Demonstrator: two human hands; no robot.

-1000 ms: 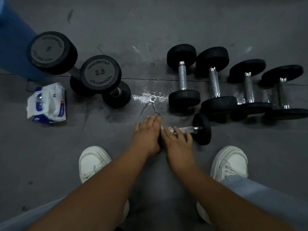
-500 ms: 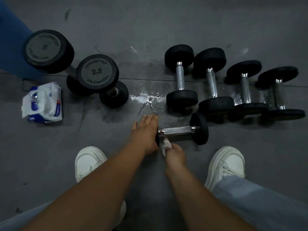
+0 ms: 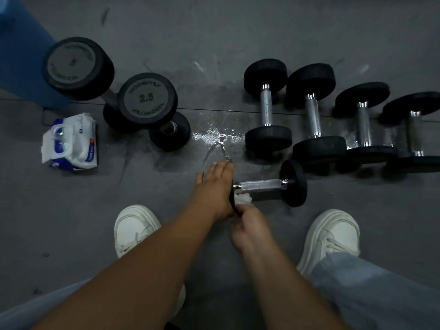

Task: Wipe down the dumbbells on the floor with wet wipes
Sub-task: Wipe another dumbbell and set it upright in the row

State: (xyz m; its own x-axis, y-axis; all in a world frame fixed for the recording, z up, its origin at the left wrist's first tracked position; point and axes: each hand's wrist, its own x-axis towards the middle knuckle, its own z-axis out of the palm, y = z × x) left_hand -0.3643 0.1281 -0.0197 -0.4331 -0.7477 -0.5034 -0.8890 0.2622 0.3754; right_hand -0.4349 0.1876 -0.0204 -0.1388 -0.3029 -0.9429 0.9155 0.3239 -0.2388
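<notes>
On the grey floor (image 3: 262, 32), a small black-disc, chrome-bar dumbbell (image 3: 262, 184) lies with its long axis left–right. The left hand (image 3: 215, 186) rests straight-fingered on its left disc. The right hand (image 3: 247, 229) pinches a crumpled white wipe (image 3: 242, 198) beside its bar.

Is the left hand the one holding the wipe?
No, the right hand holds the wipe by the dumbbell handle, while the left hand rests with straight fingers on its end.

Left hand (image 3: 215, 186) flat — right hand (image 3: 250, 226) curled
</notes>
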